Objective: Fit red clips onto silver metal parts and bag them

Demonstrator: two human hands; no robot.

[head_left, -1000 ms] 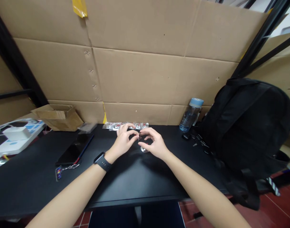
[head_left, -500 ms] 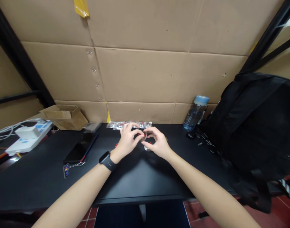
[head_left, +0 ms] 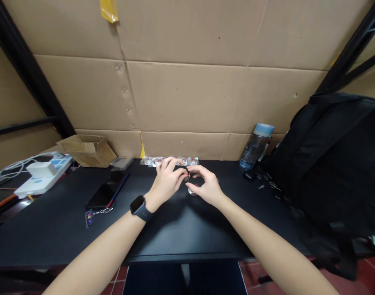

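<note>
Both my hands meet over the far middle of the black desk [head_left: 175, 229]. My left hand [head_left: 166, 183], with a dark smartwatch [head_left: 140, 207] on the wrist, pinches a small clear and silver part with a red spot [head_left: 187, 176]. My right hand [head_left: 206, 185] curls its fingers round the same small part from the right. A small silver round piece [head_left: 192, 192] shows just under my right hand on the desk. Behind the hands lies a row of clear plastic packets with red and silver contents [head_left: 170, 160].
A black backpack [head_left: 331, 164] fills the right side, with a blue-capped water bottle [head_left: 255, 146] beside it. A dark phone with a pen [head_left: 106, 191] and a keychain [head_left: 95, 213] lie left. An open cardboard box [head_left: 87, 149] and a white power strip [head_left: 39, 176] stand far left. Cardboard sheets form the back wall.
The hands have stayed together at the same spot, the fingers shifting slightly on the small part. The view has drifted a little, so everything sits further right.
</note>
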